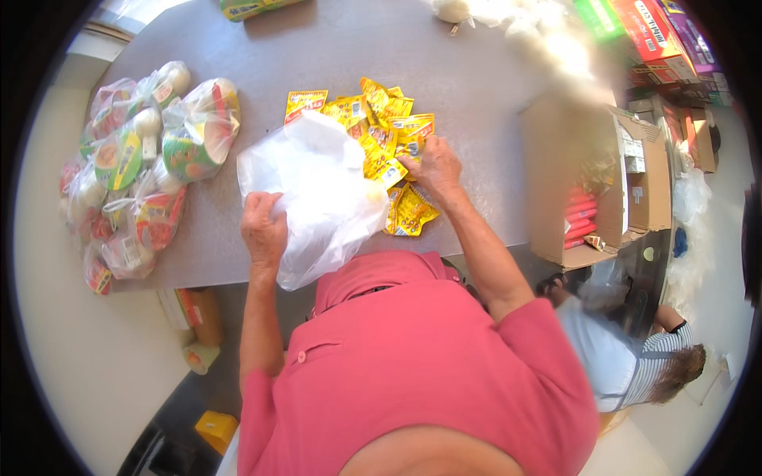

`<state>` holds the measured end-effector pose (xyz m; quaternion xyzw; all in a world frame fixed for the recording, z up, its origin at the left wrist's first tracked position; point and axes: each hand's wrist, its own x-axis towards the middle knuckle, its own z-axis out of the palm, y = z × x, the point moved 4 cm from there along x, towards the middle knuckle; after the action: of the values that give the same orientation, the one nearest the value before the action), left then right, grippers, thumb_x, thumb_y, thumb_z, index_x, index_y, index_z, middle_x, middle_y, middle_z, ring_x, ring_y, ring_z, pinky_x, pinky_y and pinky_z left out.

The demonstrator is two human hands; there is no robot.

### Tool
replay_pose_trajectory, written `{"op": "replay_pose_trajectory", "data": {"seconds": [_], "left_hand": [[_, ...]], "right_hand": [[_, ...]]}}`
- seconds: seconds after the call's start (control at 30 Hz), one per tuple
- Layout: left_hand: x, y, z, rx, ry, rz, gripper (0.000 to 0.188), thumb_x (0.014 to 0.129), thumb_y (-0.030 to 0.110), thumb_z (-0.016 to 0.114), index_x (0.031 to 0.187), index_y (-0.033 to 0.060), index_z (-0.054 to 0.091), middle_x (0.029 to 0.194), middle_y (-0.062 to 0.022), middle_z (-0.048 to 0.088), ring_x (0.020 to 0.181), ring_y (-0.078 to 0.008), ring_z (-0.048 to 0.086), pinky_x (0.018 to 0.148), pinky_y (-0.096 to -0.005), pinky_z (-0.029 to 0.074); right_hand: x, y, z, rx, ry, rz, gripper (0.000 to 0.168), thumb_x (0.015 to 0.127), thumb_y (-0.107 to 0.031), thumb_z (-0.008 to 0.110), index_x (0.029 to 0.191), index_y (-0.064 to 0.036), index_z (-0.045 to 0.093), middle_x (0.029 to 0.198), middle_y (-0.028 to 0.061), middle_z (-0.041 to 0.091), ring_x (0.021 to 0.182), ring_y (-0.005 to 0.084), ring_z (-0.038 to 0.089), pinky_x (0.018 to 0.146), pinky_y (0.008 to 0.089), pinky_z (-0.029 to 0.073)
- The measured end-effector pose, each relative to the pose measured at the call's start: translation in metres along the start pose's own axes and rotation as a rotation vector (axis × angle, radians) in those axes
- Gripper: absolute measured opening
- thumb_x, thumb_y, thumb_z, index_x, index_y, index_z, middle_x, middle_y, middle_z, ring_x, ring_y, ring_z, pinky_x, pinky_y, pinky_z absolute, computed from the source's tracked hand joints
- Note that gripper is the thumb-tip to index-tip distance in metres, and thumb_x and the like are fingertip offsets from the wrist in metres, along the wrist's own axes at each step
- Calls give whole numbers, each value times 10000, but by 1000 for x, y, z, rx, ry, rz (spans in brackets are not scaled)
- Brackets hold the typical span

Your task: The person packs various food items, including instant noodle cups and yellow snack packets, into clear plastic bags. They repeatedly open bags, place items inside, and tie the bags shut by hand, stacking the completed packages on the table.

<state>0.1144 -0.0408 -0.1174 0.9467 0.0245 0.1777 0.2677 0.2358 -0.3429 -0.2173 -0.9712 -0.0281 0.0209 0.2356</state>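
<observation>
A thin, translucent white plastic bag (321, 184) lies on the grey table in front of me, its lower end overhanging the near edge. My left hand (265, 229) pinches the bag's left side. A loose pile of yellow printed snack packets (381, 140) is heaped just beyond and to the right of the bag, which covers part of it. On the pile's right side, my right hand (437, 169) has its thumb and fingers around a yellow packet (411, 149). Another puffed yellow packet (417, 214) lies nearer to me.
Knotted clear bags with instant-noodle bowls (143, 154) crowd the left of the grey table (476, 83). An open cardboard carton (542, 190) holding red packets stands at the right. Colourful product boxes (649, 35) are stacked behind it. Another person (619, 351) is low at the right.
</observation>
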Motion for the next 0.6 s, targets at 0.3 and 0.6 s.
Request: {"op": "replay_pose_trajectory", "data": {"seconds": [0.3, 0.6], "left_hand": [[28, 5, 25, -197, -268, -186, 344, 651, -32, 647, 991, 10, 614, 918, -104, 569, 840, -238, 573, 754, -326, 466], [-29, -97, 5, 66, -342, -570, 213, 700, 66, 634, 897, 11, 574, 916, -150, 547, 910, -328, 545, 804, -371, 433]], "right_hand": [[26, 3, 6, 432, -241, -16, 202, 767, -164, 712, 881, -17, 633, 695, 71, 623, 618, 176, 583, 579, 325, 469], [252, 18, -109, 563, 342, -129, 232, 821, -188, 666, 889, 22, 594, 734, 131, 632, 669, 182, 605, 620, 334, 485]]}}
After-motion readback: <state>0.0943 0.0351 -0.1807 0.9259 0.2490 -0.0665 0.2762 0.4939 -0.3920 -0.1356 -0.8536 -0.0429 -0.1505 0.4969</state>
